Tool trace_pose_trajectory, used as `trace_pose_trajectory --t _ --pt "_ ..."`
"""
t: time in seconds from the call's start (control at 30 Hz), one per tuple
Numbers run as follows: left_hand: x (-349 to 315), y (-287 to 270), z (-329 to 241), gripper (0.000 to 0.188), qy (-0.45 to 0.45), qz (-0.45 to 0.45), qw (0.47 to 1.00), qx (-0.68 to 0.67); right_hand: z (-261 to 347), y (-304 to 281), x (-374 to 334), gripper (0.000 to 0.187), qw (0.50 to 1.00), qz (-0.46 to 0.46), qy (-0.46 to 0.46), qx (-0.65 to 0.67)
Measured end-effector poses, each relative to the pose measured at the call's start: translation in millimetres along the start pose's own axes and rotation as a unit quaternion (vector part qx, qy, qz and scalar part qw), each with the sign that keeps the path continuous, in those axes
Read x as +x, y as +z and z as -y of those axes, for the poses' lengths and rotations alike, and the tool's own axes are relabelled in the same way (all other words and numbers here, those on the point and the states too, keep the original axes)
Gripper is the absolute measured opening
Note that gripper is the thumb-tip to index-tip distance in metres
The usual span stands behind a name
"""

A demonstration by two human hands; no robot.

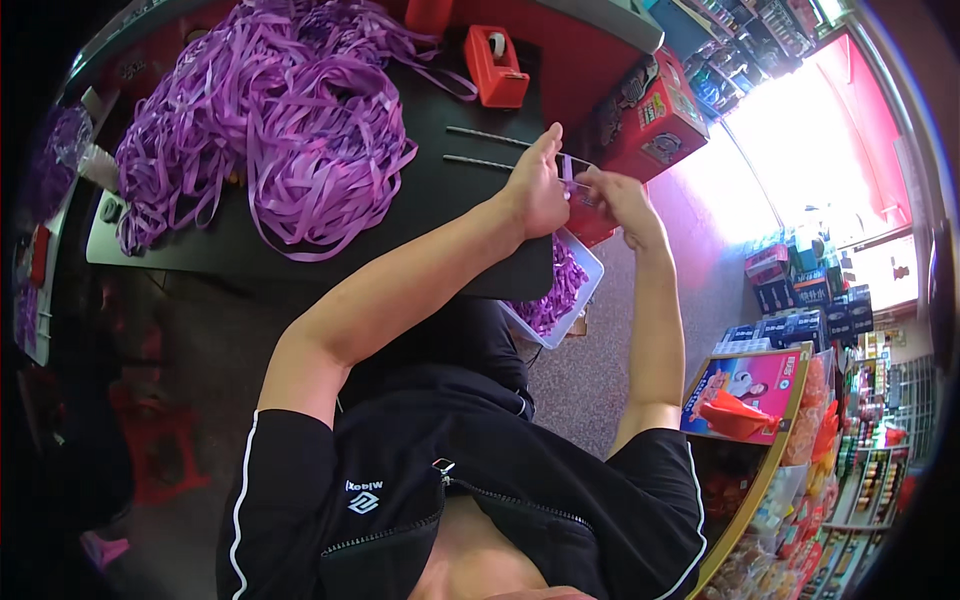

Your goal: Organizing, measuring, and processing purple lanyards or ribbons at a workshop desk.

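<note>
Okay, clock centred on the hands, 12 straight ahead of the person. Purple strip (567,168) sits near the right-hand ends of two thin metal rods (484,135); rods lie near parallel, running in from 9 o'clock and poking past the 3 o'clock edge of the black desk (430,205).

Left hand (540,192): flattish, fingers straight toward 12, just on the strip's 9 o'clock side. Can't tell if it grips anything.

Right hand (620,203): on the strip's 3 o'clock side, fingers curled narrow, tips right at it. Looks like a pinch; whether on strip or rod tip is too small to call.

My read on the step: strip being worked around the rods, partway. Next move calls for steady rods, even spacing, tension on the strip, and fine fingertip work from the right hand. Slack would probably spoil it.

Around: big purple ribbon heap (310,130) on the desk at 9 to 10, red tape dispenser (497,80) at 11, red carton (655,118) at 2, white tub (590,290) of purple ribbon pieces (556,292) at 6.
</note>
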State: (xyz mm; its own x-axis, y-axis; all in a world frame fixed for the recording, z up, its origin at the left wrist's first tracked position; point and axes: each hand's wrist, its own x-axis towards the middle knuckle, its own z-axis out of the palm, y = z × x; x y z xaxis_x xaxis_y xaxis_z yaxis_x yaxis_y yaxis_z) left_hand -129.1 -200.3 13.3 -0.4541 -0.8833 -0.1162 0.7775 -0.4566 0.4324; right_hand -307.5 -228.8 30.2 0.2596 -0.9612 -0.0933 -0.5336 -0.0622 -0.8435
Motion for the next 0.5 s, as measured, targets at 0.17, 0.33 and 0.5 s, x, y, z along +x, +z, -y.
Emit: trace_pose_trajectory --t 0.17,0.33,0.5 --pt "-5 3 -2 0.088 0.012 0.041 0.999 -0.029 63 10 38 0.026 0.979 -0.099 -0.179 -0.006" --pt "9 -8 2 0.091 0.018 0.032 0.999 -0.002 89 38 129 0.028 0.967 -0.121 -0.209 -0.078" --pt "9 -3 1 0.095 0.000 0.021 0.999 -0.033 98 50 183 0.027 0.998 -0.022 0.000 -0.063"
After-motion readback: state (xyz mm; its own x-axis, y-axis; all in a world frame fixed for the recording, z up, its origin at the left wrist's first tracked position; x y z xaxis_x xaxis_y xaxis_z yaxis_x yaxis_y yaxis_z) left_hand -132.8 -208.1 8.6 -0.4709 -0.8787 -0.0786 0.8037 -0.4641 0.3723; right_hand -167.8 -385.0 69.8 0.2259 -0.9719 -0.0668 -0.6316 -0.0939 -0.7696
